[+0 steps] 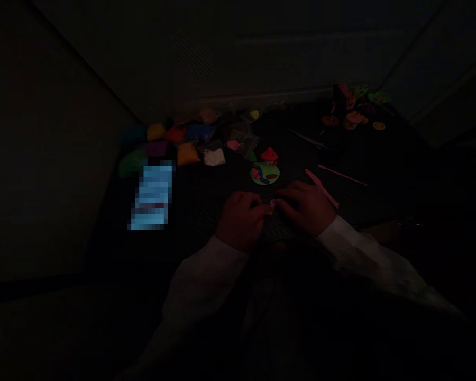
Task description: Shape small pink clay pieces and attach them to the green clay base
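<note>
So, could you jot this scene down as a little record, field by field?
Light: very dim
Left hand: fingertips at a small pink piece; grip unclear
Right hand: fingertips close to that same piece
Just beyond the hands: green disc with a red-roofed house at its far edge
Right of the disc: pink knife-shaped tool, thin pink stick, what look like scissors
Left side: coloured packets, bright pixelated panel
Far right: small colourful pieces, details too dark

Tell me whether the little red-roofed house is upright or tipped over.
Upright: the house has its pointed red roof uppermost, its pale wall below, at the green disc's far edge.
</note>
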Available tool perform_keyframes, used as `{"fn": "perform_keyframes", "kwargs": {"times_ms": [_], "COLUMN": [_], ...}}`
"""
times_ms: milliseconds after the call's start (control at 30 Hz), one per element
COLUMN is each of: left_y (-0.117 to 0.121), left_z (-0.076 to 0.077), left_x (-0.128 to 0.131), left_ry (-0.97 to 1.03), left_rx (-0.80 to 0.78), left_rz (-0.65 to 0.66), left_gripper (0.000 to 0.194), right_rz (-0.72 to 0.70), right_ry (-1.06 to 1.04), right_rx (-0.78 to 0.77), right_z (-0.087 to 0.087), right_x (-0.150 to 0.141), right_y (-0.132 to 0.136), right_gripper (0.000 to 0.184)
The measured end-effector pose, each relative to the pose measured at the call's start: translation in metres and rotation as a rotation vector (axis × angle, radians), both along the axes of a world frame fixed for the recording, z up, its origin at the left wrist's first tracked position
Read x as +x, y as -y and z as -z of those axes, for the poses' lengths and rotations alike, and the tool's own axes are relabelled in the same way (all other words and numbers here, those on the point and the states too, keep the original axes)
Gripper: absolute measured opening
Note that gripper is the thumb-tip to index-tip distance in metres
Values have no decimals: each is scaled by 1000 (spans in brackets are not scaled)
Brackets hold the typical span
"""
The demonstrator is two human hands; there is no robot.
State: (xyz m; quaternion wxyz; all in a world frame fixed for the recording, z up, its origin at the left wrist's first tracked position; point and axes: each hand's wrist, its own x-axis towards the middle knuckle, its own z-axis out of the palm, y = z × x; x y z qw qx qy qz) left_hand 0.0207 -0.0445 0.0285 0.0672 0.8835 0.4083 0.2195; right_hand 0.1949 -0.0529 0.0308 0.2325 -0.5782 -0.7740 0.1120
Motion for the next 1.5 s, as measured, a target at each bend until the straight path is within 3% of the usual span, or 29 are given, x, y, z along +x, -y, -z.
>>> {"fn": "perform_keyframes", "kwargs": {"times_ms": [533,767,1200,1500], "left_y": [1,1,1,2], "left_z": [2,3,5,4], "left_x": [-1,-1,-2,-4], "left_ry": [-20,-17,-8,57], "left_rx": [-9,-14,-6,18], "left_rz": [-8,10,11,5], "left_gripper": [26,26,26,23], "right_rz": [-29,-80,-10,-42], "right_ry": [-110,-192,-305,-295], "right_rx": [-68,-66,-102,-137], "right_z": [-4,-6,-3,-3], "right_x": [-2,0,4,2], "right_y": [-6,-5,-7,-9], "right_gripper": [11,10,14,12]}}
